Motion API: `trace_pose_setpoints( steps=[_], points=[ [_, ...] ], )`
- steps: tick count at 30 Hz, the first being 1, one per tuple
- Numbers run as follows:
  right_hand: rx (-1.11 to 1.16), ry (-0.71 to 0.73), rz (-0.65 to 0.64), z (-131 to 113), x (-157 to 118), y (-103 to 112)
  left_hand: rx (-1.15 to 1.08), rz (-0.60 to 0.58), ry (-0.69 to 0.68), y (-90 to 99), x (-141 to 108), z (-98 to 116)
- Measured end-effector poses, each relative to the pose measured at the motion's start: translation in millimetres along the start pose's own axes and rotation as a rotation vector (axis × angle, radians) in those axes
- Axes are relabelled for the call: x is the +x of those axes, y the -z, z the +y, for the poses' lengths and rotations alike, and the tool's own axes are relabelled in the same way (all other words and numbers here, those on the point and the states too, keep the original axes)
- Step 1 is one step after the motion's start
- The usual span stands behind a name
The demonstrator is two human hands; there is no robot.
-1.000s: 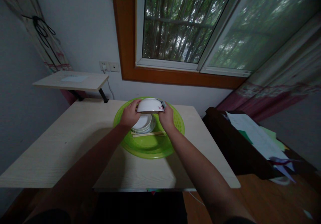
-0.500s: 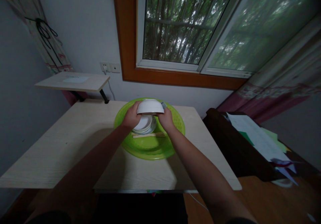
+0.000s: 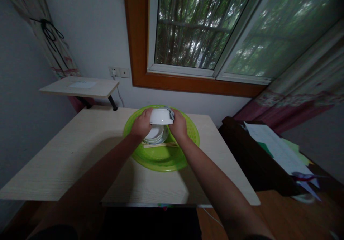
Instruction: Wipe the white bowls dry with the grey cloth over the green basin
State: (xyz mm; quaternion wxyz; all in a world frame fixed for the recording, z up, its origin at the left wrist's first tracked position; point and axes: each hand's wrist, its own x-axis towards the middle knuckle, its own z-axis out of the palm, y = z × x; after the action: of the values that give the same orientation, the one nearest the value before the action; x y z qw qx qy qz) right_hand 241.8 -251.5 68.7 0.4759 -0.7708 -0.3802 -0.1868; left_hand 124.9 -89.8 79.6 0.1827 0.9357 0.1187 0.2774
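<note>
A white bowl (image 3: pixel 160 116), tipped with its rim downward, is held up over a round green basin (image 3: pixel 161 163). On the bowl's left side my left hand (image 3: pixel 142 123) is closed around the edge. My right hand (image 3: pixel 177 124) is closed at the opposite side and presses a grey cloth (image 3: pixel 170 113) against the outer wall. Under the raised bowl, a stack of white bowls and dishes (image 3: pixel 155 134) stands in the basin. Pale chopsticks (image 3: pixel 160 145) lie just in front of that stack. Fingertips behind the bowl are hidden.
The basin sits on a light wooden table (image 3: pixel 80 164). A small raised shelf (image 3: pixel 80 86) with a paper on it stands at the back left. To the right is a dark piece of furniture (image 3: pixel 242 154) bearing papers. A window (image 3: pixel 199 28) is behind the table.
The grey cloth has come further over the bowl's right outer side along with my right hand. The bowl has turned slightly; my left hand keeps hold of it.
</note>
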Motion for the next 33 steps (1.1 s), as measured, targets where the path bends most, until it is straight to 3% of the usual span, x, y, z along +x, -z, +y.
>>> trace_pose_setpoints(
  steps=[4, 7, 10, 14, 20, 25, 33],
  points=[
    [0.125, -0.085, 0.051, 3.2, 1.7, -3.0, -0.062, 0.090, -0.097, -1.4, 0.7, -4.3],
    [0.319, -0.259, 0.037, 9.9, 1.7, -7.1, -0.154, 0.151, -0.140, -5.3, 2.5, -6.5],
    [0.593, -0.453, -0.012, 13.4, 0.3, -12.1, -0.209, 0.101, -0.059, -9.2, 3.9, -5.6],
    [0.775, -0.526, -0.137, 13.0, -1.9, -17.9, -0.262, 0.002, 0.067, -9.4, 3.5, -2.1],
    [0.572, -0.435, -0.076, 19.5, -0.5, -18.9, -0.363, 0.015, 0.064, -6.6, 2.2, -0.9],
    [0.381, -0.258, 0.005, 19.2, 1.6, -10.4, -0.306, 0.010, -0.006, -4.0, 1.0, -0.4],
    [0.134, -0.039, 0.052, 12.0, 1.8, 0.8, -0.157, -0.054, 0.057, 1.4, -1.3, 1.8]
  ],
)
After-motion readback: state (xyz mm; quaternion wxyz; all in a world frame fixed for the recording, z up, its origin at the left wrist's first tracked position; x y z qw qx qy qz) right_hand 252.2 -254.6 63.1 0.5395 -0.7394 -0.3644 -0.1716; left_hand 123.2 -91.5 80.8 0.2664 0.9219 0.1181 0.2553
